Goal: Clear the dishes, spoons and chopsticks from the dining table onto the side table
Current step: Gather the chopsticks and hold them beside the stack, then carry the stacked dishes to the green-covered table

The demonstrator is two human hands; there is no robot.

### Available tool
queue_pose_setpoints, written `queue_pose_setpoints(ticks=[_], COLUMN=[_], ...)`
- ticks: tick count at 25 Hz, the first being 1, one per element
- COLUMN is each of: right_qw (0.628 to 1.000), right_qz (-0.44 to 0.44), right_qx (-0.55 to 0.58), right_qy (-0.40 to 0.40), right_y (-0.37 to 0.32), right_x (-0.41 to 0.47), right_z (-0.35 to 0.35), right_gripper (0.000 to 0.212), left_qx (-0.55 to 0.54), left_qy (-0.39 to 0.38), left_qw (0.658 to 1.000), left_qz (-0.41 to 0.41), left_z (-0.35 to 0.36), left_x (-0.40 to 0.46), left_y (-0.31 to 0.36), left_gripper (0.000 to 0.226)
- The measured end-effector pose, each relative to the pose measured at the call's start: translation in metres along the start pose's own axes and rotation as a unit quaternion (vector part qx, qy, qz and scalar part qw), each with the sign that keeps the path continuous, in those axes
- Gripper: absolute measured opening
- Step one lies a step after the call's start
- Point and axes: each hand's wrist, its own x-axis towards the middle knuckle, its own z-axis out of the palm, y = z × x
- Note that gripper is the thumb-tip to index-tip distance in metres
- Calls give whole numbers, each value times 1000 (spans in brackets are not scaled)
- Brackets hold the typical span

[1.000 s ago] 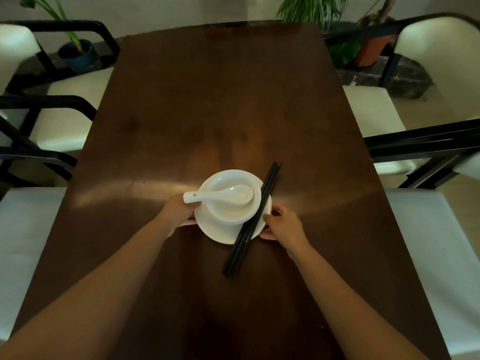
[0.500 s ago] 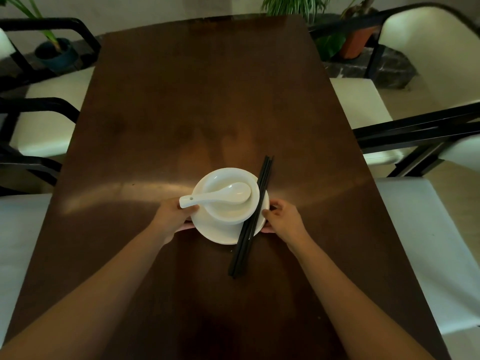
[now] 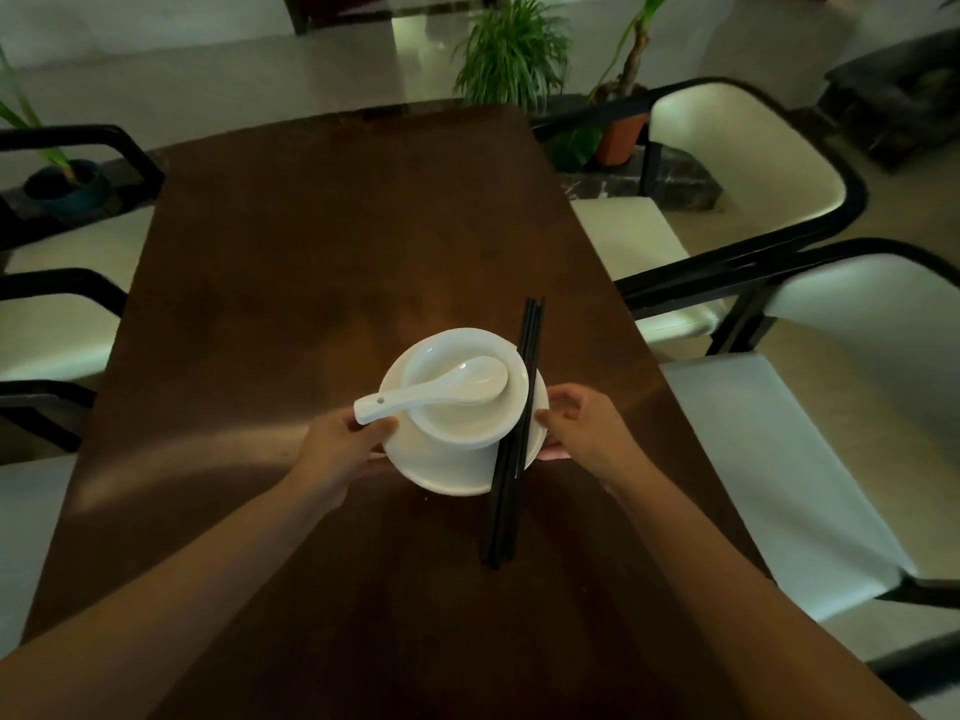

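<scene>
**Stack lifted, carry ahead**

Head view: left hand (image 3: 343, 444) and right hand (image 3: 582, 426) clasp the plate (image 3: 447, 467) (bowl (image 3: 462, 402), spoon (image 3: 431, 389), chopsticks (image 3: 514, 439) aboard) above the bench (image 3: 311, 262). Next, judging: a level carry sideways.

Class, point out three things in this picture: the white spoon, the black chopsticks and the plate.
white spoon (image 3: 475, 380), head view, on its scoop inside the bowl.
black chopsticks (image 3: 501, 517), head view, on their lower shafts below the plate.
plate (image 3: 441, 472), head view, on its near rim.
</scene>
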Motion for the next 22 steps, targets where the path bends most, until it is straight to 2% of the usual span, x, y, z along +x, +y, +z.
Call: queue_pose_setpoints(ticks=[4,8,11,16,22], right_qw=[998,991,983,960,922], right_qz=[-14,-4,20,50,60], right_qx=[32,81,106,137,177], right_qy=[48,110,152,240,339], right_y=[0,18,38,79,146], right_x=[-68,-150,-211,-308,-412], right_z=[-19,-36,-55,-96,-159], right_gripper=[17,17,19,23,21], left_qx=[13,49,51,75,104], left_qy=[-41,-107,-153,-245,-319], left_qw=[999,992,986,965,939], left_qz=[28,44,43,54,79], left_z=[8,27,52,111,217], left_x=[-47,-98,-139,-206,-286], left_y=[9,12,10,-7,-29], left_gripper=[18,26,15,12,15])
